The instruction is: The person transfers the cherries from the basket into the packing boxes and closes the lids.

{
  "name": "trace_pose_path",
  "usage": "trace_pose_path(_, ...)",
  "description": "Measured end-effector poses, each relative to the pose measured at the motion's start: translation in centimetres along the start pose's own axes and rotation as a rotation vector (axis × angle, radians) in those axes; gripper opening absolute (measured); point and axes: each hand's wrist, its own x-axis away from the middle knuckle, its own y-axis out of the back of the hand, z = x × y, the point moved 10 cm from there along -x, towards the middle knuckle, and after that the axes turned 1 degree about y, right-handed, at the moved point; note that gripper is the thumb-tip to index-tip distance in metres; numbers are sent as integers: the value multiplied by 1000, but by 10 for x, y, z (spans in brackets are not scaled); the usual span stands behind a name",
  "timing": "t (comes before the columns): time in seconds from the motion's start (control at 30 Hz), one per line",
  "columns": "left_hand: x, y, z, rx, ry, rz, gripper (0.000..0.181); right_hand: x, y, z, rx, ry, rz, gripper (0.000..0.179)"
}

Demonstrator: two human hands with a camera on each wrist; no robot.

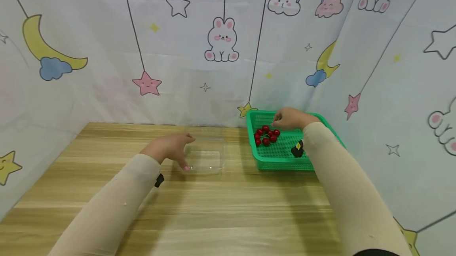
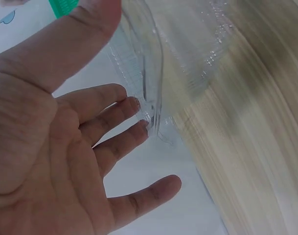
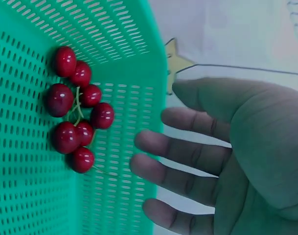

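Observation:
A clear plastic box [image 1: 204, 157] with its lid raised at the back stands on the wooden table. My left hand [image 1: 170, 148] is at the box's left side, fingers spread and loosely bent. In the left wrist view, the fingertips [image 2: 133, 105] touch or nearly touch the box's transparent edge, with the thumb across from them. Over the back of a green basket [image 1: 257, 161] hovers my right hand [image 1: 290, 118]. Its fingers [image 3: 180, 147] are relaxed with nothing between them. Several red cherries [image 3: 65, 137] with thin green stems lie bunched at the basket's left end, apart from the hand.
The table [image 1: 228, 216] has a wood-grain top. Behind it and along the right hangs a white cloth [image 1: 178, 101] printed with stars, moons and rabbits. The basket sits near the back, close to the cloth, right of the plastic box.

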Motion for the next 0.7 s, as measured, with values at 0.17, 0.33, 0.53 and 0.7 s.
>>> trace_pose_path(0.17, 2, 3, -3, -20, 6, -15, 120, -29, -4, -11, 12, -50, -27, 36)
trace_pose_path(0.33, 2, 2, -8, -8, -9, -14, 118, -55, -16, -22, 13, -71, -68, 35)
trace_pose_path(0.53, 1, 2, -9, 6, 4, -9, 120, -76, -34, -31, 39, -105, -72, 22)
trace_pose_path(0.7, 4, 2, -10, 13, 6, -15, 118, -86, -48, -33, 19, -134, -36, 32)
